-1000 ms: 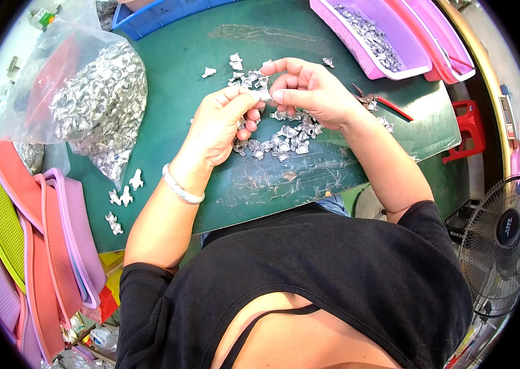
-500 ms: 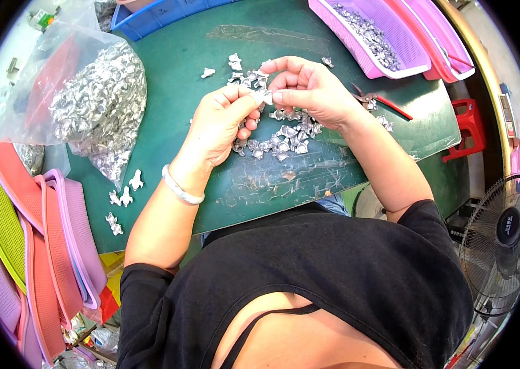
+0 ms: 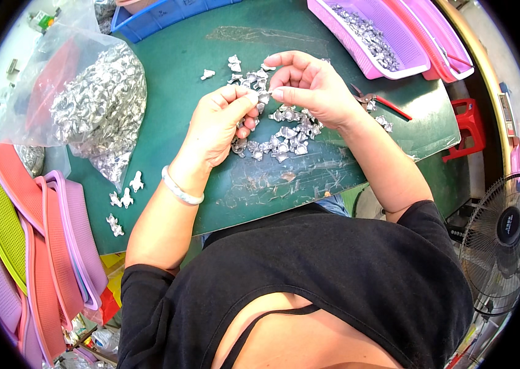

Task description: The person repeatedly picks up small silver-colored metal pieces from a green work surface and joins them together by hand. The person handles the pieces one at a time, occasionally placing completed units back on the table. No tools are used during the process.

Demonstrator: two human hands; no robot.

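My left hand [image 3: 223,123] is closed in a pinch around a small silver metal casting [image 3: 265,96], most of it hidden by the fingers. Opposite it, my right hand [image 3: 318,89] has its thumb and curled fingers at the other end of the same casting, with the index finger stretched out above. Beneath and around both hands, a loose pile of similar castings [image 3: 284,141] lies on the green tabletop [image 3: 174,123]. Single castings [image 3: 208,74] rest beyond my left hand, and a few more castings [image 3: 126,197] lie near the left edge.
A clear plastic bag [image 3: 103,104] full of castings stands at left, above stacked colored baskets [image 3: 57,246]. Pliers with red handles [image 3: 392,107] lie at right. A pink basket [image 3: 416,64] holds small metal pieces. Also around are a blue crate [image 3: 167,15], red stool [image 3: 470,129] and fan [image 3: 506,230].
The casting between my fingers has turned slightly and shows less of its bright face. My right index finger has shifted up a little; both arms stay almost in place.
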